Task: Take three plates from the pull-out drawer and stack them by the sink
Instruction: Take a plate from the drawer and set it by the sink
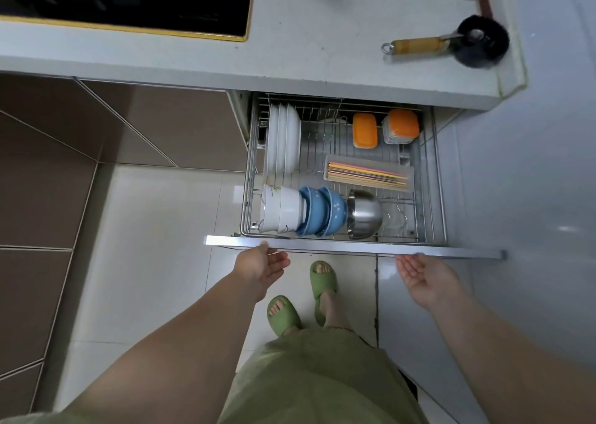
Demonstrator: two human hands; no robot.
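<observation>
The pull-out drawer (354, 246), a wire basket behind a metal front panel, stands pulled out below the counter. White plates (283, 141) stand on edge in a row at its back left. My left hand (261, 267) is palm up just under the left part of the front panel, its fingertips touching the edge. Under the right part of the panel, my right hand (422, 277) is also palm up with fingers apart. Neither hand holds anything. No sink is in view.
In the drawer lie white bowls (280, 209), blue bowls (322, 212), a steel bowl (364, 214), a chopstick tray (367, 175) and two orange-lidded boxes (383, 128). On the counter (322, 36) sit a black hob (129, 1) and a brush (451, 44). My feet in green slippers (300, 298) stand below.
</observation>
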